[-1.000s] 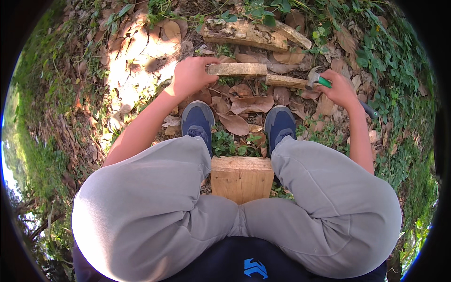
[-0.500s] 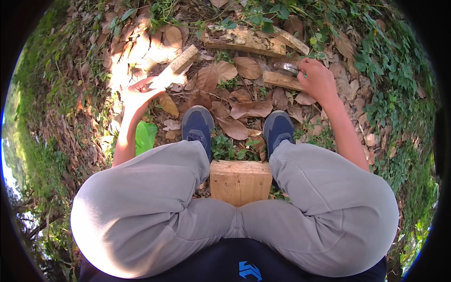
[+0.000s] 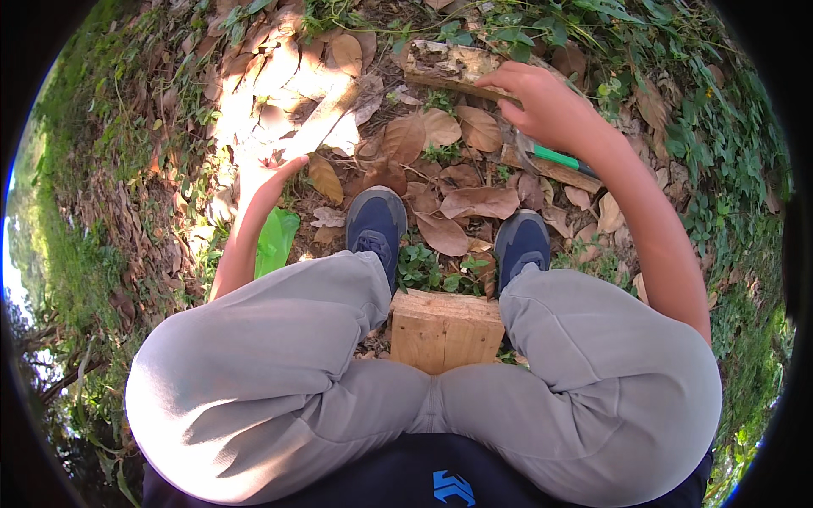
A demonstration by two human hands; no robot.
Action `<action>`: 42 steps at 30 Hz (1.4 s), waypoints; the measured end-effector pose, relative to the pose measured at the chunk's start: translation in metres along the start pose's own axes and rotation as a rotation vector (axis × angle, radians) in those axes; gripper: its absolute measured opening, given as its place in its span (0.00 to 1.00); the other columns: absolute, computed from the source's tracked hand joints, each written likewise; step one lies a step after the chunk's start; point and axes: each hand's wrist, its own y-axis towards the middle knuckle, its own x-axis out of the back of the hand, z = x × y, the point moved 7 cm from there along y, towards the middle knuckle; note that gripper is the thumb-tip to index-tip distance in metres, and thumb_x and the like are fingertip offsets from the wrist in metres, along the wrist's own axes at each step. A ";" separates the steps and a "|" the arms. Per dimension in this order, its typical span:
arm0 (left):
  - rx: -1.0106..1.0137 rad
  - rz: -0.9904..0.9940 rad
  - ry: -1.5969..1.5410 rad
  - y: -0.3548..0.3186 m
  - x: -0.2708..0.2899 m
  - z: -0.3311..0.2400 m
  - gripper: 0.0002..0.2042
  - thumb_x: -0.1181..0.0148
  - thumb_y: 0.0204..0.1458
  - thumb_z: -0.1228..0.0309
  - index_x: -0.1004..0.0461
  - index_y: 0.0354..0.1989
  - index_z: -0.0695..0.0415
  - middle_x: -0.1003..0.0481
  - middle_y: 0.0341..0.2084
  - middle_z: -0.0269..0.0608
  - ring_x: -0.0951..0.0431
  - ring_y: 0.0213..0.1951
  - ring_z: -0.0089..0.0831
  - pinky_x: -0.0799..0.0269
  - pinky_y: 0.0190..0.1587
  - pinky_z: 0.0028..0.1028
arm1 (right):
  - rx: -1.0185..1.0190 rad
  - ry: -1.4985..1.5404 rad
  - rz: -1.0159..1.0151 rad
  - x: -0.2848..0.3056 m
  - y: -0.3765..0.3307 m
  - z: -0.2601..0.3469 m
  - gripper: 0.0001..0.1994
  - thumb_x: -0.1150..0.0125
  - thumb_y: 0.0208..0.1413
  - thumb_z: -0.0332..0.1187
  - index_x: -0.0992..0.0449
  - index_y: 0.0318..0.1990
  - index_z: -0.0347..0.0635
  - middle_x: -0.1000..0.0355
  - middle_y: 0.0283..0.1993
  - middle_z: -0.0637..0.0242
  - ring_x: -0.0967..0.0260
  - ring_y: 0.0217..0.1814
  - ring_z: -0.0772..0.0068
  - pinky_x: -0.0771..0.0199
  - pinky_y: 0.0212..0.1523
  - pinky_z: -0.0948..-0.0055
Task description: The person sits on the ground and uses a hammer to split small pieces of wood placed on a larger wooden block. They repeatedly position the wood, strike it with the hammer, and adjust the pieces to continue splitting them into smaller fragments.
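I sit on a pale wooden block, with grey trousers and blue shoes below me. My left hand is out to the left in bright sun, gripping the near end of a flat wooden stick that points up and away. My right hand reaches forward with its fingers spread on a rough log. A green-handled tool with a metal head lies under that wrist on another piece of wood; the hand does not seem to grip it.
Dry brown leaves cover the ground between and beyond my feet. A green plastic scrap lies beside my left forearm. Creeping green plants fill the right side, and grass runs along the left.
My left hand has swung the stick out to the left into the sun. My right hand has moved forward from the tool onto the log.
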 end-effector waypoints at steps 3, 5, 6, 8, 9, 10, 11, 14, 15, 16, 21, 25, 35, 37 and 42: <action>0.147 0.235 -0.084 -0.021 -0.014 0.002 0.51 0.33 0.49 0.36 0.37 0.72 0.66 0.43 0.74 0.57 0.42 0.74 0.41 0.46 0.72 0.34 | 0.019 -0.142 -0.123 -0.035 0.023 -0.022 0.27 0.32 0.56 0.32 0.29 0.65 0.46 0.31 0.66 0.58 0.30 0.65 0.50 0.27 0.64 0.56; 0.152 0.187 0.055 -0.033 -0.011 -0.008 0.48 0.37 0.50 0.34 0.33 0.70 0.62 0.46 0.74 0.64 0.48 0.76 0.44 0.52 0.74 0.36 | -0.068 -0.237 -0.054 -0.050 0.033 -0.034 0.35 0.27 0.52 0.35 0.34 0.68 0.45 0.37 0.72 0.59 0.36 0.71 0.52 0.29 0.66 0.55; 0.153 0.159 0.124 -0.038 -0.008 -0.012 0.46 0.38 0.50 0.33 0.31 0.69 0.60 0.48 0.74 0.67 0.51 0.78 0.45 0.54 0.75 0.36 | -0.140 -0.235 0.039 -0.049 0.042 -0.029 0.36 0.26 0.51 0.35 0.34 0.68 0.45 0.38 0.72 0.59 0.38 0.72 0.53 0.29 0.66 0.54; 0.161 0.185 0.214 -0.041 -0.006 -0.009 0.45 0.39 0.50 0.34 0.31 0.69 0.58 0.49 0.75 0.68 0.52 0.78 0.48 0.54 0.75 0.36 | -0.154 -0.300 0.072 -0.059 0.050 -0.040 0.41 0.24 0.50 0.35 0.40 0.71 0.47 0.39 0.73 0.58 0.41 0.75 0.52 0.32 0.69 0.52; 0.149 0.199 0.265 -0.039 -0.006 -0.013 0.45 0.39 0.50 0.34 0.31 0.69 0.56 0.50 0.75 0.69 0.52 0.78 0.49 0.54 0.75 0.36 | -0.107 -0.368 0.004 -0.072 0.051 -0.061 0.44 0.24 0.50 0.36 0.45 0.74 0.50 0.39 0.74 0.57 0.42 0.76 0.51 0.36 0.71 0.50; 0.145 0.189 0.236 -0.037 -0.004 -0.010 0.45 0.39 0.51 0.34 0.31 0.70 0.57 0.50 0.75 0.68 0.52 0.78 0.49 0.54 0.75 0.36 | -0.081 -0.435 -0.014 -0.077 0.053 -0.065 0.46 0.24 0.51 0.36 0.48 0.75 0.52 0.39 0.75 0.56 0.43 0.77 0.50 0.39 0.73 0.49; 0.138 0.182 0.208 -0.033 -0.004 -0.005 0.45 0.39 0.51 0.35 0.32 0.70 0.57 0.50 0.75 0.68 0.53 0.78 0.49 0.54 0.75 0.37 | -0.060 -0.505 -0.035 -0.080 0.053 -0.070 0.48 0.24 0.51 0.36 0.51 0.76 0.54 0.39 0.75 0.56 0.44 0.78 0.50 0.42 0.75 0.47; 0.154 0.153 0.047 -0.029 -0.006 0.008 0.47 0.37 0.51 0.36 0.34 0.71 0.60 0.50 0.75 0.68 0.53 0.78 0.47 0.56 0.76 0.37 | -0.126 -0.564 0.038 -0.071 0.054 -0.058 0.47 0.25 0.50 0.35 0.49 0.75 0.54 0.40 0.75 0.59 0.41 0.76 0.50 0.43 0.74 0.45; 0.159 0.149 -0.019 -0.025 -0.008 0.012 0.47 0.37 0.51 0.36 0.35 0.72 0.60 0.50 0.75 0.67 0.54 0.79 0.45 0.57 0.76 0.37 | -0.192 -0.484 0.058 -0.062 0.049 -0.050 0.45 0.26 0.49 0.34 0.46 0.74 0.54 0.40 0.75 0.61 0.37 0.73 0.51 0.39 0.72 0.46; 0.173 0.086 -0.044 -0.023 -0.006 0.018 0.47 0.35 0.50 0.37 0.33 0.70 0.62 0.46 0.73 0.66 0.50 0.77 0.45 0.53 0.74 0.38 | -0.252 -0.404 0.073 -0.055 0.046 -0.043 0.43 0.27 0.48 0.32 0.44 0.72 0.53 0.41 0.74 0.62 0.33 0.70 0.52 0.36 0.71 0.47; 0.118 -0.068 -0.058 -0.021 0.007 0.003 0.39 0.25 0.45 0.44 0.25 0.56 0.66 0.27 0.55 0.53 0.28 0.58 0.35 0.31 0.58 0.35 | -0.142 -0.557 -0.040 -0.035 0.048 -0.074 0.30 0.39 0.56 0.49 0.32 0.66 0.50 0.28 0.64 0.58 0.31 0.68 0.57 0.36 0.70 0.51; -0.022 -0.082 -0.040 -0.005 0.016 0.000 0.35 0.22 0.48 0.57 0.26 0.60 0.65 0.22 0.52 0.45 0.24 0.55 0.30 0.31 0.59 0.31 | -0.254 -0.150 -0.218 -0.009 0.048 -0.100 0.27 0.35 0.52 0.46 0.25 0.59 0.47 0.24 0.56 0.60 0.24 0.55 0.58 0.27 0.62 0.64; -0.357 -0.415 -0.184 -0.026 0.059 -0.055 0.24 0.21 0.50 0.67 0.20 0.53 0.65 0.33 0.22 0.21 0.41 0.24 0.12 0.45 0.29 0.17 | -0.011 0.533 0.466 -0.021 0.041 0.003 0.25 0.35 0.54 0.32 0.22 0.61 0.36 0.19 0.53 0.57 0.22 0.55 0.70 0.23 0.61 0.66; -0.382 -0.413 -0.249 -0.021 0.061 -0.049 0.28 0.20 0.49 0.63 0.21 0.55 0.66 0.33 0.22 0.22 0.41 0.24 0.13 0.43 0.29 0.17 | -0.033 0.471 0.273 -0.034 0.050 -0.003 0.23 0.38 0.61 0.34 0.23 0.63 0.40 0.20 0.56 0.56 0.22 0.59 0.65 0.24 0.62 0.64; -0.410 -0.299 -0.228 -0.026 0.045 -0.056 0.27 0.21 0.49 0.65 0.21 0.56 0.63 0.33 0.24 0.20 0.39 0.26 0.12 0.43 0.31 0.16 | -0.186 0.339 -0.129 -0.032 0.027 -0.044 0.14 0.33 0.62 0.40 0.16 0.49 0.41 0.18 0.41 0.57 0.20 0.46 0.71 0.21 0.48 0.67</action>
